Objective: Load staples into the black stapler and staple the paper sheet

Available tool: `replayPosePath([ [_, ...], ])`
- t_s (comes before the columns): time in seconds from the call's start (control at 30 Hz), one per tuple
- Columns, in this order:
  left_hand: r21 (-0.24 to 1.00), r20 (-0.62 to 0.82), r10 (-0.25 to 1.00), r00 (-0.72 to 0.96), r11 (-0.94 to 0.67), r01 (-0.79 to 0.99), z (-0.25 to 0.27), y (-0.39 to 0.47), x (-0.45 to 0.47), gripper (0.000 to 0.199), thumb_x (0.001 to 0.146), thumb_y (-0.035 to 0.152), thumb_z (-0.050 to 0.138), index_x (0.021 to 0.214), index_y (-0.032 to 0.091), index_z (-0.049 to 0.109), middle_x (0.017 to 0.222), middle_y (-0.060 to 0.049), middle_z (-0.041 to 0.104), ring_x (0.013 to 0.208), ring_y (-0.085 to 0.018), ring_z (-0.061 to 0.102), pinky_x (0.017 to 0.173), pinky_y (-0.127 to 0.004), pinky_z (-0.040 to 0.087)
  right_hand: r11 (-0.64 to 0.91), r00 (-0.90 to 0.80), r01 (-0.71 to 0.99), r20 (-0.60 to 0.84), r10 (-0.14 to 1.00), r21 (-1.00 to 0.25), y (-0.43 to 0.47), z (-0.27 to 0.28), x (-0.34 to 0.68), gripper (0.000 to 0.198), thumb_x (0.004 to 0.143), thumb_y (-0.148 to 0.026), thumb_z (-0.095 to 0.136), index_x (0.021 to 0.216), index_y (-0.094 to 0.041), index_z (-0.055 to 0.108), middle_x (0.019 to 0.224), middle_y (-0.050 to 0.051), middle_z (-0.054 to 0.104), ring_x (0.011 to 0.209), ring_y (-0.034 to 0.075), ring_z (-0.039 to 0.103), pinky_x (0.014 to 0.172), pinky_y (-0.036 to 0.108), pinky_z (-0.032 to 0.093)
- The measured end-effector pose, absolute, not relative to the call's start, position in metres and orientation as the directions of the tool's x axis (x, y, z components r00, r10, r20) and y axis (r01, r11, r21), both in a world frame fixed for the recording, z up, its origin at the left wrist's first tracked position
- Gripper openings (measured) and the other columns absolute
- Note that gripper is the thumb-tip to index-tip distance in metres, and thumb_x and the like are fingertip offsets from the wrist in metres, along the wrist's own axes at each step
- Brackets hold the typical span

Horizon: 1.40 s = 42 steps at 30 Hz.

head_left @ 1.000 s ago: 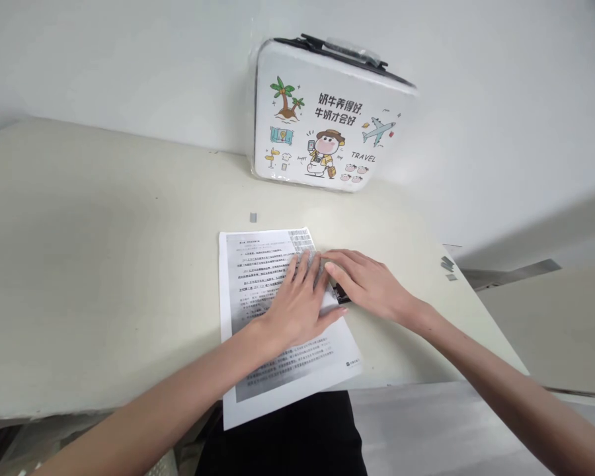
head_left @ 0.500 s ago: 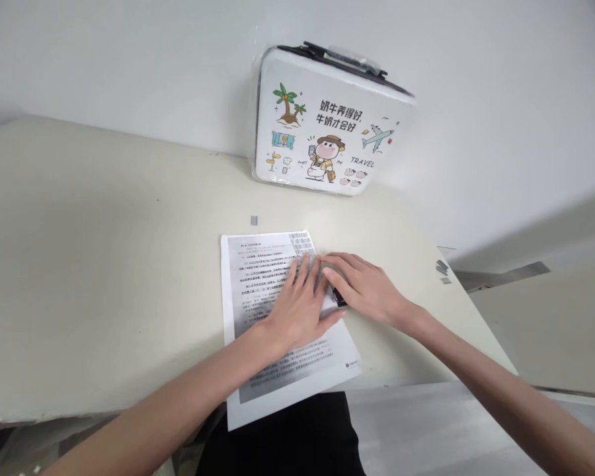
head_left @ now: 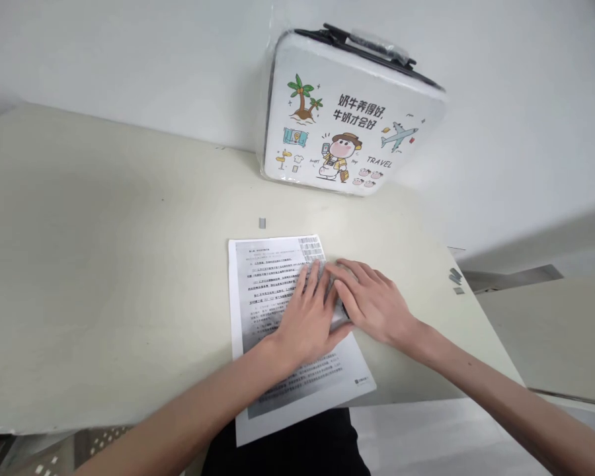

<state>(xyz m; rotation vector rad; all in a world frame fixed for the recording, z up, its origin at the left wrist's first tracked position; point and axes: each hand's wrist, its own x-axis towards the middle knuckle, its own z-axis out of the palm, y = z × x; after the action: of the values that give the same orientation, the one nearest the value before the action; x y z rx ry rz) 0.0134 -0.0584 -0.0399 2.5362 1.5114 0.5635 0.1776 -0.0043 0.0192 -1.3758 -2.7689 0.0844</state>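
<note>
A printed paper sheet (head_left: 265,284) lies on the table, its lower end reaching past the front edge. My left hand (head_left: 310,317) rests flat on it, fingers spread and nothing in the grasp. Along the sheet's right edge, my right hand (head_left: 374,301) is curled over a small black stapler (head_left: 346,311), pressing down from above. Only a sliver of the stapler shows; its jaws and where they meet the paper are hidden. The two hands touch or nearly touch at the fingertips.
A white case (head_left: 357,132) with cartoon prints and a black handle stands against the wall, wrapped in clear plastic. One short grey staple strip (head_left: 262,223) lies beyond the sheet. Several more grey strips (head_left: 456,276) are near the table's right edge.
The right hand has closed further over the stapler, hiding more of it. The view has shifted slightly, so everything sits a little farther right. My left hand stays flat on the sheet.
</note>
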Motion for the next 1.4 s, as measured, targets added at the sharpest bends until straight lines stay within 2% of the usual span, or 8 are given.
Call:
replayPosePath([
  [0.2,0.275,0.251,0.866,0.432,-0.492,0.826,-0.041,-0.058,0.012,0.086,0.105,0.064,0.040,0.159,-0.003,0.038,0.170,-0.027,0.030,0.162,-0.045,0.010,0.132,-0.062,0.002,0.629,-0.634,0.773,0.086,0.768,0.079,-0.006,0.009,0.168,0.050,0.109,-0.030,0.033,0.154,-0.023,0.053,0.151,0.015,0.060,0.137,0.037,0.056,0.100,0.055,0.053],
  [0.43,0.291,0.267,0.869,0.416,-0.484,0.825,-0.041,-0.060,0.006,0.084,0.106,0.067,0.038,0.161,0.004,0.039,0.173,-0.022,0.026,0.163,-0.040,0.009,0.133,-0.058,0.007,0.693,-0.638,0.704,0.293,0.713,-0.155,-0.004,0.012,0.200,0.039,0.111,-0.028,0.034,0.138,-0.023,0.061,0.134,0.011,0.070,0.120,0.027,0.067,0.097,0.044,0.055],
  [0.6,0.314,0.240,0.868,0.434,-0.493,0.812,-0.033,-0.066,-0.005,0.079,0.106,0.066,0.037,0.160,0.009,0.041,0.175,-0.017,0.024,0.164,-0.035,0.006,0.134,-0.054,0.009,0.827,-0.758,0.545,0.339,0.557,-0.139,-0.013,0.000,0.248,0.027,0.109,-0.032,0.047,0.130,-0.020,0.057,0.113,0.012,0.074,0.100,0.027,0.070,0.086,0.043,0.056],
  [0.8,0.334,0.147,0.855,0.498,-0.517,0.789,-0.014,-0.075,-0.018,0.079,0.107,0.064,0.043,0.165,0.011,0.033,0.176,-0.015,0.021,0.164,-0.032,0.004,0.134,-0.051,0.014,0.681,-0.582,0.696,0.376,0.721,-0.230,-0.030,-0.019,0.293,0.027,0.106,-0.039,0.058,0.129,-0.023,0.055,0.110,0.011,0.073,0.095,0.028,0.071,0.079,0.041,0.058],
  [0.93,0.341,0.132,0.896,0.424,-0.443,0.829,-0.004,-0.108,-0.052,0.076,0.108,0.060,0.046,0.171,0.028,0.018,0.177,-0.006,0.020,0.164,-0.031,0.010,0.133,-0.054,0.021,0.548,-0.435,0.736,0.342,0.833,-0.398,-0.047,-0.026,0.314,0.027,0.105,-0.043,0.060,0.126,-0.026,0.057,0.114,0.009,0.072,0.099,0.028,0.071,0.079,0.039,0.058],
  [1.1,0.202,0.118,0.949,0.292,-0.310,0.929,0.003,-0.161,-0.106,0.080,0.107,0.055,0.052,0.172,0.032,0.013,0.176,-0.004,0.025,0.162,-0.034,0.021,0.129,-0.056,0.032,0.431,-0.293,0.720,0.325,0.899,-0.543,-0.058,-0.033,0.325,0.028,0.102,-0.048,0.064,0.120,-0.026,0.060,0.110,0.007,0.072,0.094,0.026,0.071,0.073,0.036,0.058],
  [1.27,0.071,0.112,0.897,0.427,-0.436,0.897,0.006,-0.180,-0.105,0.084,0.104,0.053,0.057,0.172,0.026,0.015,0.174,-0.007,0.028,0.162,-0.035,0.022,0.131,-0.058,0.023,0.526,-0.321,0.699,0.445,0.836,-0.484,-0.056,-0.031,0.323,0.025,0.102,-0.040,0.066,0.121,-0.024,0.061,0.103,0.007,0.073,0.090,0.025,0.070,0.073,0.036,0.057],
  [1.4,0.041,0.122,0.880,0.458,-0.466,0.884,0.007,-0.166,-0.075,0.085,0.104,0.054,0.056,0.172,0.023,0.014,0.175,-0.009,0.027,0.162,-0.035,0.022,0.131,-0.059,0.022,0.592,-0.341,0.700,0.541,0.769,-0.400,-0.054,-0.027,0.320,0.023,0.101,-0.031,0.067,0.122,-0.024,0.060,0.099,0.007,0.073,0.086,0.025,0.068,0.072,0.038,0.054],
])
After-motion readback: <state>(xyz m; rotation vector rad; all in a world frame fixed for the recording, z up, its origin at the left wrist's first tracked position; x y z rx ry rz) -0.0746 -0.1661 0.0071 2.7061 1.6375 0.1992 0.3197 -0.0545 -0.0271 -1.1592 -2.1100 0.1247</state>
